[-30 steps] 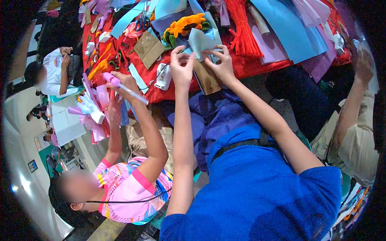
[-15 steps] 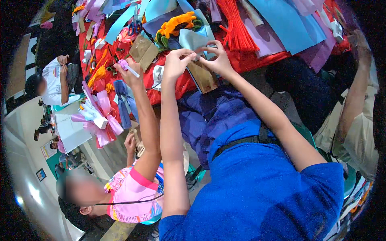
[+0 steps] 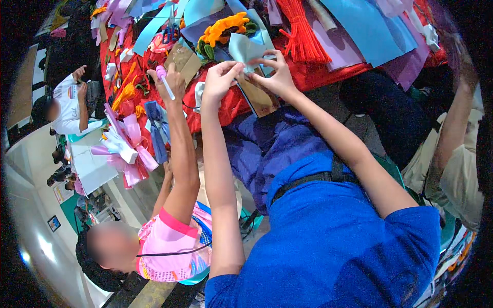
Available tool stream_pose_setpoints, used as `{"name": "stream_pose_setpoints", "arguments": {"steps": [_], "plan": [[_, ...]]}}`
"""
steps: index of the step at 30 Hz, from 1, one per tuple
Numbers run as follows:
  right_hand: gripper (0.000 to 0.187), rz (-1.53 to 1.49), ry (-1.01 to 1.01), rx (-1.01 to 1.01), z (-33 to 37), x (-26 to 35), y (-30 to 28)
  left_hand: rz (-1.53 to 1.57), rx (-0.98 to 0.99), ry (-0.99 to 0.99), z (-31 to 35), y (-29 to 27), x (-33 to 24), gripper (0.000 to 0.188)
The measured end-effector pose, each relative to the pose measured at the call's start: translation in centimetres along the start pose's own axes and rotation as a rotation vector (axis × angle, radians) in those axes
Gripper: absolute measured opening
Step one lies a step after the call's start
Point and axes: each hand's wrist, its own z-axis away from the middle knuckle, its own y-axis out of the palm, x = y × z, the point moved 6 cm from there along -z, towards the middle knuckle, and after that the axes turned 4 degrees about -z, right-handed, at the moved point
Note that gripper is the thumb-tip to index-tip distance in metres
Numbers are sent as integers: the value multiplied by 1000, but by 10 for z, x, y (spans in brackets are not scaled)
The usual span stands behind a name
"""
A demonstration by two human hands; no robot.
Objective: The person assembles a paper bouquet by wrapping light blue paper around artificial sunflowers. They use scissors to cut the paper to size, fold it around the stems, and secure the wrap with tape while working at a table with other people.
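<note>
My left hand (image 3: 220,82) is closed in a pinch, thumb against forefinger, beside the lower edge of a light blue wrapping sheet (image 3: 245,47). Whatever sits in that pinch is too small to make out. My right hand (image 3: 279,77) curls its fingers and thumb at the same lower edge of the sheet, gripping it. Just beyond lies an orange fuzzy flower (image 3: 224,29) with dark green leaves. Beneath my hands, a brown board (image 3: 259,97) sticks out over the table's near edge.
Red cloth (image 3: 308,77) covers the table. A bundle of red fuzzy stems (image 3: 303,38) and blue sheets (image 3: 367,33) lie right. At left, a co-worker's hand (image 3: 169,84) holds a pink-capped white stick (image 3: 165,82) near brown cardboard (image 3: 183,60) and a pink bouquet (image 3: 128,146).
My left hand has drawn slightly left, so its fingertips are now apart from my right hand's. The co-worker's arm has reached farther forward, over the cardboard.
</note>
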Motion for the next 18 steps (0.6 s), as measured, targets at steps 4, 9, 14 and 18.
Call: {"name": "stream_pose_setpoints", "arguments": {"steps": [4,9,14,18], "plan": [[40,39,-21,-7,0,2,-1,-43,76,11,-2,11,-1,24],[42,37,-123,32,1,6,-3,-264,42,55,-9,12,-4,24],[36,-11,-66,48,1,4,-3,-451,-16,194,-11,16,-13,22],[32,-58,-52,35,2,-1,-2,-421,10,172,-12,16,-8,22]]}}
